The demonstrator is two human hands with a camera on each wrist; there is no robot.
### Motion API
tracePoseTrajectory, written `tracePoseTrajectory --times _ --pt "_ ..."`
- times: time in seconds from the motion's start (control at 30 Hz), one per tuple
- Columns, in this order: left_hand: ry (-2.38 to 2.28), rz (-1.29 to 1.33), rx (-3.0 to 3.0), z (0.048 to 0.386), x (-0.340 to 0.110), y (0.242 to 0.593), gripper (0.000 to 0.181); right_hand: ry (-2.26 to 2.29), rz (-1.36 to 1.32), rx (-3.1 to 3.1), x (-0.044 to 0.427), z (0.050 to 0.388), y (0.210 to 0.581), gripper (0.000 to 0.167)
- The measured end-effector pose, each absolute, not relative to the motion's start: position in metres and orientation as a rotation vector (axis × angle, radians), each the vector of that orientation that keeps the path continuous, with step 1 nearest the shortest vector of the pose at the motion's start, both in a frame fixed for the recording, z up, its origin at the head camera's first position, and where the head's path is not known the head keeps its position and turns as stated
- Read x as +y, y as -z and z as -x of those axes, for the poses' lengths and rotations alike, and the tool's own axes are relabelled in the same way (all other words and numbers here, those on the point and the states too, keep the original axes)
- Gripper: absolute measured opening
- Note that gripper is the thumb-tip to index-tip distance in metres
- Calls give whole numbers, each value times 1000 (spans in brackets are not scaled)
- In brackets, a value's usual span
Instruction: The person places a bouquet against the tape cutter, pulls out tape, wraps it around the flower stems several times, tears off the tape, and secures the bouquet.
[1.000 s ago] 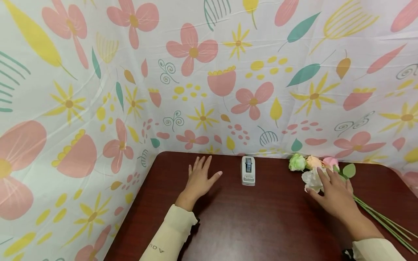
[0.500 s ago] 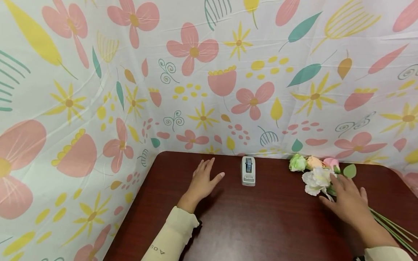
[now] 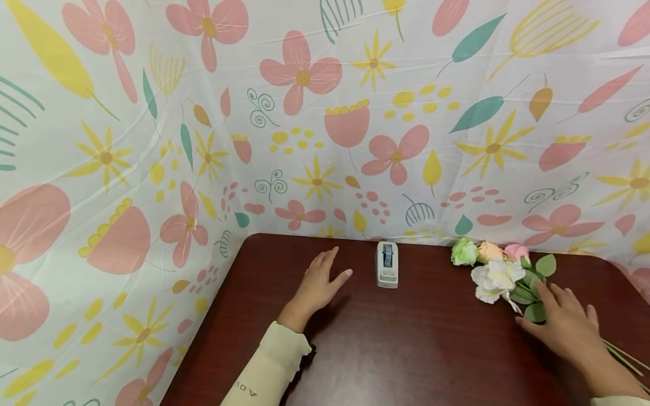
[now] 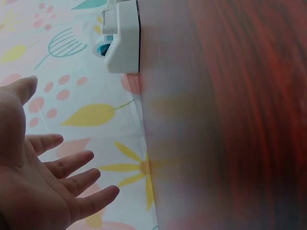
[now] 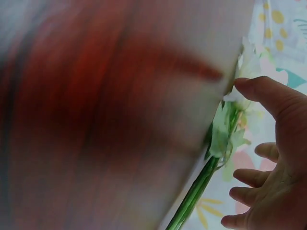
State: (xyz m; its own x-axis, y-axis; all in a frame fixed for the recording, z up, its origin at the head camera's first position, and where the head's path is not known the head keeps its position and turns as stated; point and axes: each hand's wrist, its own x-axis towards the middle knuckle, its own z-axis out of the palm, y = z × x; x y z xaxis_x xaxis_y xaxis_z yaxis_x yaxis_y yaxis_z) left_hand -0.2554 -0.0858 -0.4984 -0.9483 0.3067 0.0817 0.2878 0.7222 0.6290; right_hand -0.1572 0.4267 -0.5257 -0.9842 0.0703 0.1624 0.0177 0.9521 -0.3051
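Observation:
A bunch of artificial flowers with green, peach, pink and white heads lies at the table's right side. Its green stems run toward the near right in the head view. My right hand hovers over the leaves and stems, fingers spread and holding nothing; it hides part of the stems. To the left of the white tape dispenser, my left hand is held above the table with its fingers extended and nothing in them. In the left wrist view the dispenser stands apart from that hand.
The dark red-brown table has a glossy surface and rounded far corners. Behind it and along its left side hangs a white cloth printed with flowers and leaves.
My right hand has moved right and nearer along the flowers, from over the white head to over the leaves and stems. The left hand has shifted slightly right. The flowers and dispenser stay put.

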Motion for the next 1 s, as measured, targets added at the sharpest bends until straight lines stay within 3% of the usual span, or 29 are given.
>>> tracePoseTrajectory --times 0.43,0.77,1.0 --pt "-1017 -548 2875 255 -81 497 78 -383 216 -3029 458 153 539 120" --pt "-1044 -589 2855 256 -75 498 71 -347 302 -3085 470 149 539 114" --pt "-1015 -618 2863 253 -68 494 64 -370 331 -3122 477 147 538 92"
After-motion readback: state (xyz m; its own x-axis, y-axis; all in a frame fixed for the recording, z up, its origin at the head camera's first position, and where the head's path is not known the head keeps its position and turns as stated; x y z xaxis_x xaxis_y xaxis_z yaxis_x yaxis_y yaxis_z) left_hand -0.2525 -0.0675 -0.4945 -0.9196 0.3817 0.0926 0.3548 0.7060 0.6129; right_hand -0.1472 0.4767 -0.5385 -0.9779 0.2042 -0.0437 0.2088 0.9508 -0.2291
